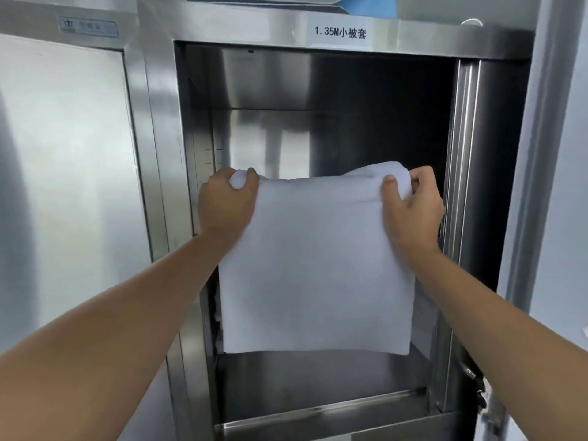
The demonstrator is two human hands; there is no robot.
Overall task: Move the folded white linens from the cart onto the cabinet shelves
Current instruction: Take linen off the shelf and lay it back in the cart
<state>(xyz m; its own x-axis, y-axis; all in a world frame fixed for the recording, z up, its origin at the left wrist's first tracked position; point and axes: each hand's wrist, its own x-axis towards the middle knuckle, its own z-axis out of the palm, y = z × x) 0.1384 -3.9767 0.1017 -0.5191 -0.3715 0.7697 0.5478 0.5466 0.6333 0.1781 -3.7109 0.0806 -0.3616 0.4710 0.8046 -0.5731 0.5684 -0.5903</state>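
Observation:
A folded white linen [315, 265] is held up in front of the open stainless steel cabinet [318, 84]. My left hand [227, 202] grips its upper left corner, thumb over the fold. My right hand [410, 205] pinches its upper right corner. The linen's top edge leans into the cabinet opening and its lower edge hangs just above the shelf [318, 377]. A little more white fabric shows behind it at the left side [218, 300]. The cart is out of view.
A label with printed characters [339, 32] is stuck on the cabinet's top frame. A closed steel door panel [63, 154] stands to the left. The open door's edge and hinge hardware [477, 386] are at the right. A lower shelf lip [318, 418] runs below.

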